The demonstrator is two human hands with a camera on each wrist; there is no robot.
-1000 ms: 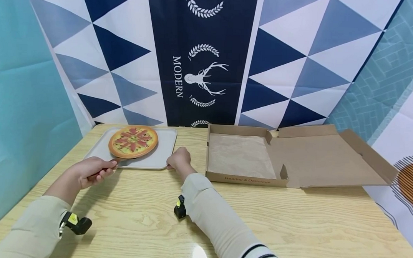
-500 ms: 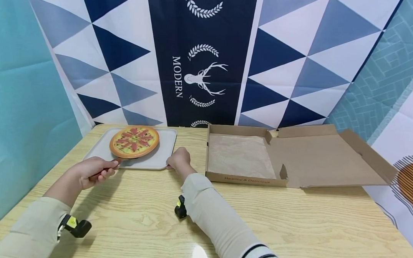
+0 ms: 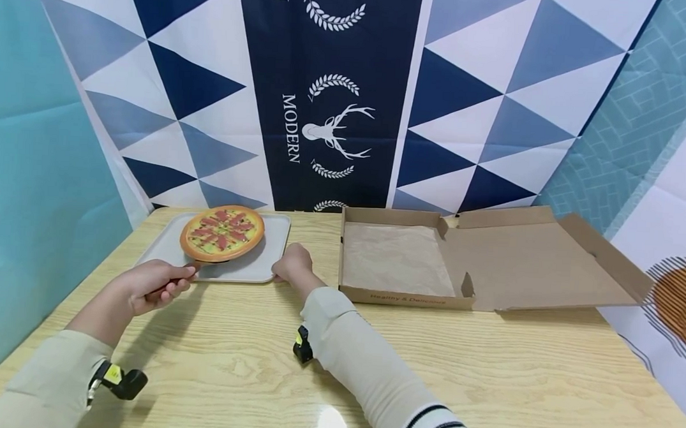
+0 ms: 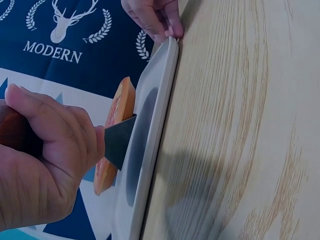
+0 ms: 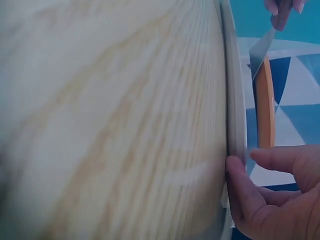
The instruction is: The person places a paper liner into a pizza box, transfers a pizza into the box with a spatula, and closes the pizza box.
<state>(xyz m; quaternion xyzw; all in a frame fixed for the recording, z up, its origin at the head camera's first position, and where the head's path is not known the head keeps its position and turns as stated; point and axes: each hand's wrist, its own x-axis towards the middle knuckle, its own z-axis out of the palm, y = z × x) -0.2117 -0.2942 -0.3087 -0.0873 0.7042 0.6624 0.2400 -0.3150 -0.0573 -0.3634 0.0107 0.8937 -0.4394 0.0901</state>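
My left hand (image 3: 158, 284) grips the wooden handle of a pizza server (image 4: 119, 141), whose flat metal blade reaches under a round pizza (image 3: 223, 233). The pizza has an orange-brown crust and red topping strips. In the left wrist view it is held up off the light grey tray (image 4: 152, 135), slightly tilted, with a gap and a dark shadow below it. At the tray's near right corner my right hand (image 3: 295, 263) pinches the rim, thumb above and fingers along the outer edge in the right wrist view.
To the right of the tray lies an opened cardboard pizza box (image 3: 408, 300), lined with brown paper (image 3: 395, 258). Its lid (image 3: 536, 267) is folded out to the right. A patterned cloth (image 3: 332, 60) hangs behind the wooden table (image 3: 245, 356).
The pizza on the server has risen slightly and shifted a little right over the tray. The right hand stays at the tray corner. The head view has turned slightly.
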